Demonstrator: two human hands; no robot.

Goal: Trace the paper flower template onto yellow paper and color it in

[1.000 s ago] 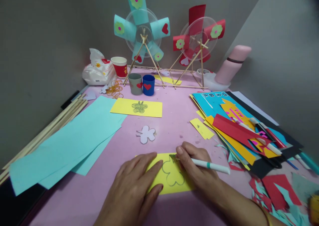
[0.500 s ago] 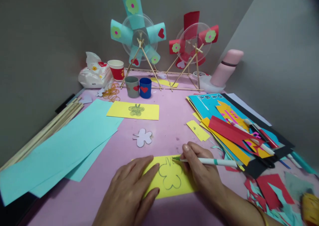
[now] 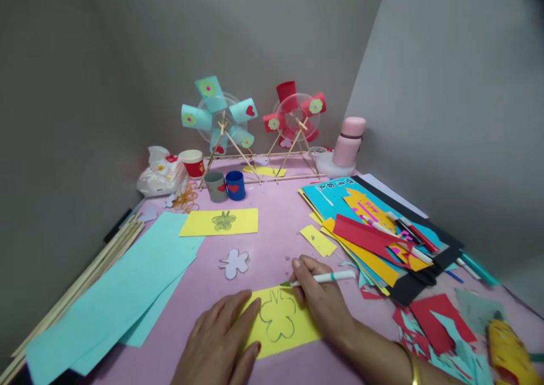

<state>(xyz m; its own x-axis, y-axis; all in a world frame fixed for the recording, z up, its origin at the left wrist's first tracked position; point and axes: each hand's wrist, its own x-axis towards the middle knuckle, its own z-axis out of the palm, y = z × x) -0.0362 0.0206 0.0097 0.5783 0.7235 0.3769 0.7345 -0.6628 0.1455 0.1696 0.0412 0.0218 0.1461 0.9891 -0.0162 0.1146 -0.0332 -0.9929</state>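
A yellow paper sheet [image 3: 304,333] with a butterfly outline drawn on it lies on the pink tabletop. My left hand [image 3: 223,334] rests with spread fingers over the sheet's left part. In my right hand [image 3: 321,297] is a white marker [image 3: 329,277] with a green tip, its point at the sheet's top edge by the butterfly's feelers. Just beyond the sheet sits a white butterfly cutout [image 3: 234,264]. Farther back lies another yellow sheet [image 3: 242,222] with a filled-in butterfly drawing.
Light blue paper sheets [image 3: 114,294] and wooden sticks [image 3: 91,280] lie at the left. Coloured papers [image 3: 365,249] with pens are stacked at the right, near paper scraps [image 3: 442,328]. Small cups [image 3: 235,185], two paper wheels [image 3: 223,119] and a pink bottle [image 3: 349,141] stand behind.
The camera view has tilted up, so everything sits lower in the picture. The marker tip has moved slightly up from the feelers to the sheet's top edge. My left hand stays on the sheet.
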